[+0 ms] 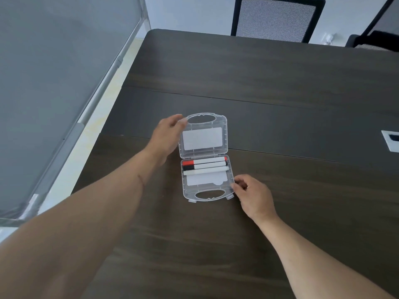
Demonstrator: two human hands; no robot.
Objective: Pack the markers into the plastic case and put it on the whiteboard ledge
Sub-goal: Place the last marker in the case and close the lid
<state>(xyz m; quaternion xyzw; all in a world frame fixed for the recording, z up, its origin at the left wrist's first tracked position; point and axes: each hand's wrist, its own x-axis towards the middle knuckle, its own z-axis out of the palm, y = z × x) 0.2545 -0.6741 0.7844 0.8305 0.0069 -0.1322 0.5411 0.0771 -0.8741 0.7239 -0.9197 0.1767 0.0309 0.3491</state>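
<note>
A clear plastic case [206, 184] lies open flat on the dark wooden table [280, 83]. Its lid [203, 138] points away from me, with a white label inside. In the near half lie three markers side by side: a red-capped marker [204, 162], a black-capped marker [205, 166] and a white marker [206, 170]. My left hand [167, 137] grips the lid's far left corner by the handle cutout. My right hand [252, 196] pinches the right edge of the near half by its latch.
A whiteboard [54, 83] with a metal frame and ledge [71, 137] stands to the left of the table. Two mesh office chairs [276, 18] stand at the far side. A cable port [391, 140] is set into the table at the right.
</note>
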